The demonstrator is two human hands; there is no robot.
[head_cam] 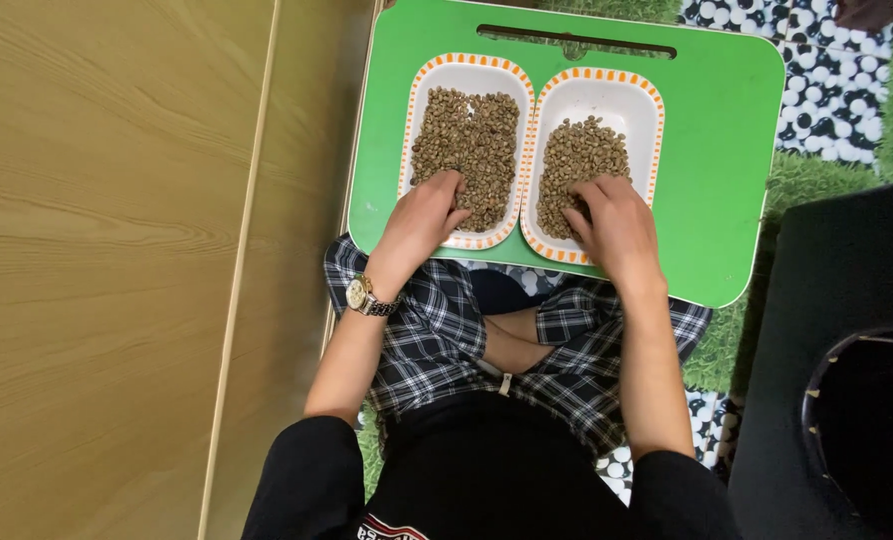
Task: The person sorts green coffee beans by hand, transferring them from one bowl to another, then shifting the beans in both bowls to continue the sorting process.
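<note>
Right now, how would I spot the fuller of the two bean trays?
Find the green lap table over the person's knees. Two white trays with orange-dashed rims lie side by side on it. The fuller tray is under the left hand, the wristwatch side; its beans spread almost rim to rim.

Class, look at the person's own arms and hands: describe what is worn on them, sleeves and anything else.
Both forearms are bare; black sleeves are pushed up to about the elbows. The left wrist carries a wristwatch with a pale round dial, gold-toned case and metal link band. The left hand and right hand wear no gloves, and no rings show.
</note>
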